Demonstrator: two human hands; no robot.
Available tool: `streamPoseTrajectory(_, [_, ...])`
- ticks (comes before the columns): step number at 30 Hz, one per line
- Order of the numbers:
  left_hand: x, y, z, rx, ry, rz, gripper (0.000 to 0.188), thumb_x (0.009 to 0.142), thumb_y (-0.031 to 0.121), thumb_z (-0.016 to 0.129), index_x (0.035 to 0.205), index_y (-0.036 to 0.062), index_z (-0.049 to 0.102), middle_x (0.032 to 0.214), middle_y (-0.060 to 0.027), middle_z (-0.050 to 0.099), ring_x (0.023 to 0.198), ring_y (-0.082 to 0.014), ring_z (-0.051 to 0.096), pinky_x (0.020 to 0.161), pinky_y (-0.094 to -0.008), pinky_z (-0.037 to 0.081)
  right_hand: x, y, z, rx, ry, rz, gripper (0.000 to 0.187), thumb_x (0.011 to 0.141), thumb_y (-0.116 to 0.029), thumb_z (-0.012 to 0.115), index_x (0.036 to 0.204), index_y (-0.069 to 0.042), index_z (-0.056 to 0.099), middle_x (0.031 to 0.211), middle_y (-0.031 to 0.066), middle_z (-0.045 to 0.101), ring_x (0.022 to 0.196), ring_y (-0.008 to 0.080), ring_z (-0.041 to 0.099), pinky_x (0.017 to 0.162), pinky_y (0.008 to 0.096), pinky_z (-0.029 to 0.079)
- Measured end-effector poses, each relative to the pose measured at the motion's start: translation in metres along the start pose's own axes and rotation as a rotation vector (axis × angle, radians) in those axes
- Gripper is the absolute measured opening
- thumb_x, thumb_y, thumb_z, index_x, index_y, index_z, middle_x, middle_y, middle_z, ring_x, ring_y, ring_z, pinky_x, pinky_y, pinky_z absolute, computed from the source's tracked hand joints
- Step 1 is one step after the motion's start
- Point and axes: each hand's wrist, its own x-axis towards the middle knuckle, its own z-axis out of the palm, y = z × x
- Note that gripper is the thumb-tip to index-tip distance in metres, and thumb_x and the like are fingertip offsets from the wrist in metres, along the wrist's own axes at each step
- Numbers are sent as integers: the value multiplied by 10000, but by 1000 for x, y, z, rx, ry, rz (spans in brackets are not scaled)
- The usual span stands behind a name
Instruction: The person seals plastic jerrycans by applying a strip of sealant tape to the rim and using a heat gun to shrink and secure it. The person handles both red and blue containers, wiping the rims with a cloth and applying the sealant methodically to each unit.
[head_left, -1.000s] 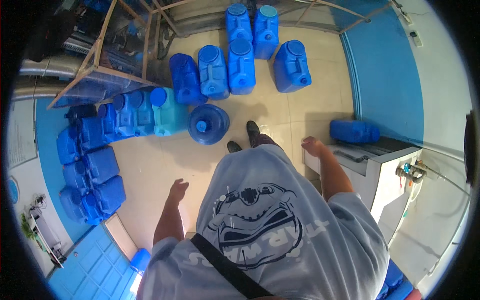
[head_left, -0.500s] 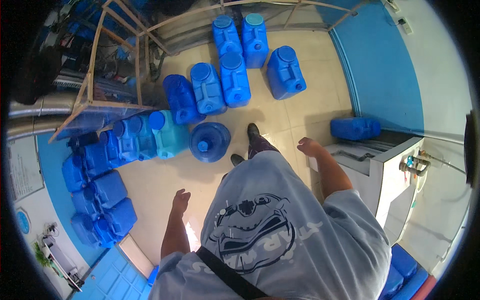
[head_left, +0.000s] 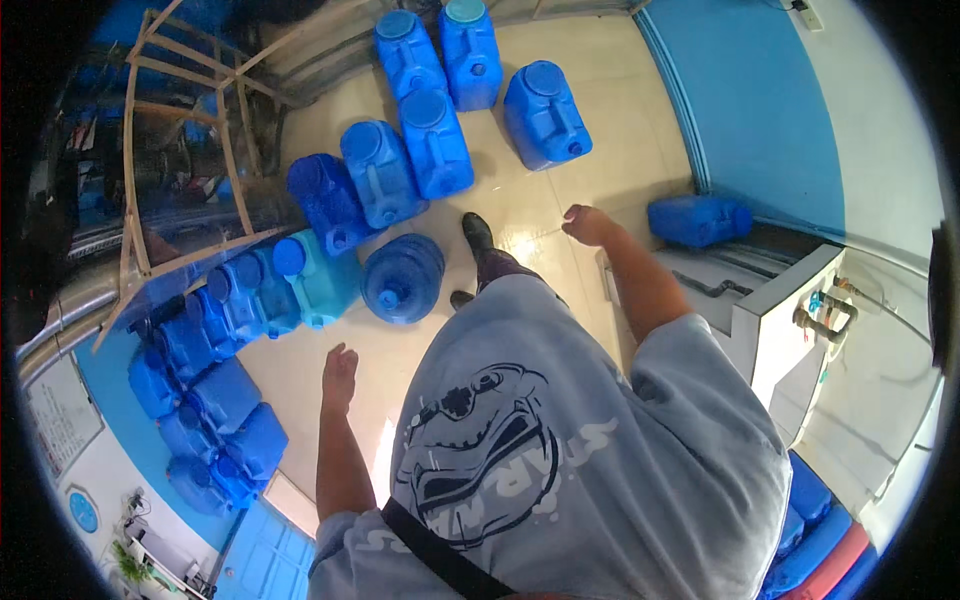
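Note:
My left hand (head_left: 339, 377) hangs in the air, fingers loosely bent and apart, with nothing in it. Just beyond it on the floor is a round translucent blue water bottle (head_left: 412, 265), its capped neck showing. A turquoise jug (head_left: 325, 287) with a blue cap stands left of that bottle. My right hand (head_left: 590, 226) is out to the right, also holding nothing, its fingers loosely curled. Ahead of it stands a lone blue jug (head_left: 546, 120) with a round lid and a handle. Neither hand touches anything.
Several blue jugs (head_left: 382, 180) stand ahead, and more blue jugs (head_left: 225, 390) crowd the left wall. A wood-framed clear partition (head_left: 135, 190) rises at the far left. On the right, a white counter (head_left: 745, 320) carries pipes, with a blue jug (head_left: 698, 220) lying beyond it.
The jugs ahead have shifted left and up in view as I move and turn. Both arms have swung slightly leftward in the picture. Nothing has been taken hold of.

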Motion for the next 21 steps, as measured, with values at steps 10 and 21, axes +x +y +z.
streamPoseTrajectory(10, [-28,-76,37,75,10,6,516,932,244,682,1342,-11,501,1003,-91,717,979,-182,654,899,-313,507,-38,6,19,60,-45,-53,452,876,-353,679,1183,-25,636,1101,220,694,1027,346,674,910,410,531])
streamPoseTrajectory(21, [-136,-201,55,-111,47,-424,568,927,322,680,1383,49,480,1149,-144,678,1022,-235,628,888,-381,499,-92,63,77,-189,-285,23,436,877,-385,636,1115,-23,682,1152,204,684,1103,347,643,963,441,504])
